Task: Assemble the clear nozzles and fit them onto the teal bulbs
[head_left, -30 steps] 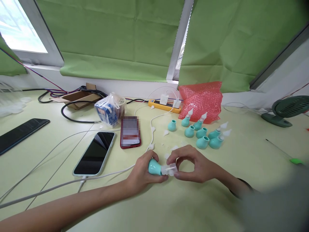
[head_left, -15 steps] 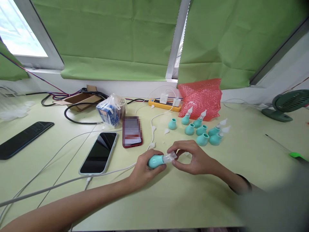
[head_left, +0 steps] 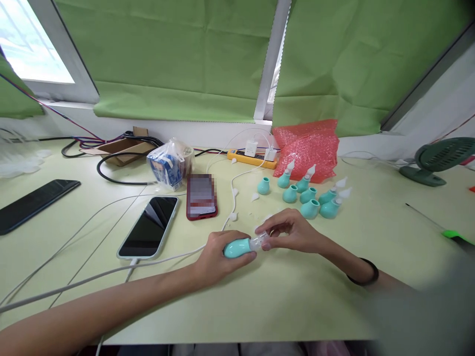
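Teal bulb: where is it sitting?

In the left hand, lying sideways above the near part of the tabletop, neck pointing right. Can't tell if the hand is touching down.

Fingers?

Left ones are wrapping the bulb, clamped on it. Right hand is pinching a clear plastic piece at the neck, fingertips together on it.

Piece fully seated?

Can't tell. Right fingers are covering its outer end.

What's standing around?

Eight more teal bulbs, beyond the right hand. Four are showing bare necks, four are carrying white tips. White scraps are lying left of them. Red bubble-wrap bag is resting behind.

Left side?

Dark-screened phone is lying beyond the left forearm, white plug sitting in its near end. Red-cased phone is lying beside it, farther back. Yellow power strip is sitting at the rear.
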Tool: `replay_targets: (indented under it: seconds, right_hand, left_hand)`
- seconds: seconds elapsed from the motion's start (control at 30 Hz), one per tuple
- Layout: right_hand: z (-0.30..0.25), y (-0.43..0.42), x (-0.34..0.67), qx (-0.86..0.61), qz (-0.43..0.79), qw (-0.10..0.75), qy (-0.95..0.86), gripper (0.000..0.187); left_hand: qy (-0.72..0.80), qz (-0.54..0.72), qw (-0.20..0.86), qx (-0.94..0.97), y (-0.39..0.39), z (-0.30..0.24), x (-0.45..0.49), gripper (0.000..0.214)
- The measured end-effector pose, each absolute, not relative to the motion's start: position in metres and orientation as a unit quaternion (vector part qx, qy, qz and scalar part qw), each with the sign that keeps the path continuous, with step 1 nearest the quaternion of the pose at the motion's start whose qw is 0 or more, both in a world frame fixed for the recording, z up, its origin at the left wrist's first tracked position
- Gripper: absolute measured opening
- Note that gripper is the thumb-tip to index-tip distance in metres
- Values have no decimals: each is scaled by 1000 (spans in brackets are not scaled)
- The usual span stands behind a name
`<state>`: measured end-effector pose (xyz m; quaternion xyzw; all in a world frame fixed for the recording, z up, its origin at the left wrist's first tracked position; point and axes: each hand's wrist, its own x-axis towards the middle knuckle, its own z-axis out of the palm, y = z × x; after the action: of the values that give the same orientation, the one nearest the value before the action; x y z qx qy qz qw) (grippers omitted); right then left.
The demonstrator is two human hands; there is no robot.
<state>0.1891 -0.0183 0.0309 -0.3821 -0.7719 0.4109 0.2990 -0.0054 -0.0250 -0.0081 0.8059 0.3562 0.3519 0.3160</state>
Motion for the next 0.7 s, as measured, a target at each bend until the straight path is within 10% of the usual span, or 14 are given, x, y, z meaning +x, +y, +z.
replay_targets:
  seconds: [0.7]
  right_hand:
    - [2, -28, 167, -430, 595, 397, -551, 28]
  left_hand:
    - [383, 348, 255, 817, -24, -15, -6, 25]
